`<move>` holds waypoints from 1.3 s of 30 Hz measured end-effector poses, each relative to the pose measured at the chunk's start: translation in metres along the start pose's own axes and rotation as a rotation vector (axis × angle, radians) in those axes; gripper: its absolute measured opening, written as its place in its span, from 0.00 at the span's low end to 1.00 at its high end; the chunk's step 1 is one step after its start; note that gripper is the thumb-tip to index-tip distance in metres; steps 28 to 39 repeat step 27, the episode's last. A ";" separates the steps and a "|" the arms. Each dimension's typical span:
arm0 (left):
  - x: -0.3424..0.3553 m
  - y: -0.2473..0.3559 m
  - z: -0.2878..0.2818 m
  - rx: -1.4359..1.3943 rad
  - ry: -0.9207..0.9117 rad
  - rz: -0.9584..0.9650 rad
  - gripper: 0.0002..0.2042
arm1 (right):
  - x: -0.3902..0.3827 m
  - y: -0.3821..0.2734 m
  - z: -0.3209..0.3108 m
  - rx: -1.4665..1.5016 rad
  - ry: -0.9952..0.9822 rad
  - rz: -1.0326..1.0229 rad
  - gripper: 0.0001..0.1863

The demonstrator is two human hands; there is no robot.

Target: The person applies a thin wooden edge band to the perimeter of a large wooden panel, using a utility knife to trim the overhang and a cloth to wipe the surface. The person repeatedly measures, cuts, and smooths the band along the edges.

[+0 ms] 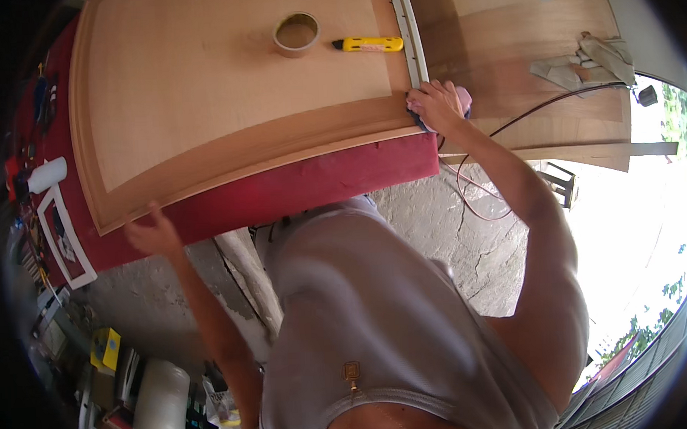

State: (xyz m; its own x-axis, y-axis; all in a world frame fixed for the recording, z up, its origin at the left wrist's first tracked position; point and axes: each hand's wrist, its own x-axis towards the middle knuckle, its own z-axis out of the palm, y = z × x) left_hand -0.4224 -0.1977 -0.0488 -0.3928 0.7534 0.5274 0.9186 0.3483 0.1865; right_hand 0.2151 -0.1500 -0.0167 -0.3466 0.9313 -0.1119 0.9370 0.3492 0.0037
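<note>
A wooden panel [225,82] with a raised frame lies on a red-covered bench [304,174]. My right hand [436,107] presses a folded pink and dark cloth [465,98] against the panel's near right corner, its fingers closed over it. From that corner a pale strip [411,38] with small dark marks runs along the right edge. My left hand [155,233], slightly smeared by motion, is near the panel's near left corner with thumb and fingers apart and nothing in them. A roll of tape [297,34] and a yellow utility knife [369,45] rest on the panel.
Another wooden panel [505,73] stands to the right, with a crumpled beige cloth [607,60] on it and a dark hose [537,113] crossing it. On the bench's left lie a white frame [66,243], a white bottle [47,176] and tools. A bubble-wrap roll [161,402] is below.
</note>
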 end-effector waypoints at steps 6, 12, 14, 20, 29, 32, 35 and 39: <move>-0.117 0.207 -0.035 -0.474 -0.113 0.065 0.32 | 0.034 0.028 -0.009 -0.056 -0.045 -0.268 0.08; -0.197 0.322 -0.079 -0.708 -0.350 0.072 0.28 | 0.062 0.039 -0.039 0.451 0.161 0.002 0.11; -0.228 0.341 -0.089 -0.696 -0.425 0.076 0.28 | 0.070 0.037 -0.072 0.748 0.145 0.101 0.12; -0.276 0.414 -0.125 -1.628 -0.468 -0.893 0.28 | 0.032 -0.033 -0.050 1.017 -0.192 -0.435 0.14; -0.326 0.393 -0.147 -1.600 -0.316 -1.225 0.29 | 0.002 -0.031 -0.066 0.768 -0.266 -0.692 0.17; -0.326 0.393 -0.147 -1.600 -0.316 -1.225 0.29 | 0.002 -0.031 -0.066 0.768 -0.266 -0.692 0.17; -0.326 0.393 -0.147 -1.600 -0.316 -1.225 0.29 | 0.002 -0.031 -0.066 0.768 -0.266 -0.692 0.17; -0.326 0.393 -0.147 -1.600 -0.316 -1.225 0.29 | 0.002 -0.031 -0.066 0.768 -0.266 -0.692 0.17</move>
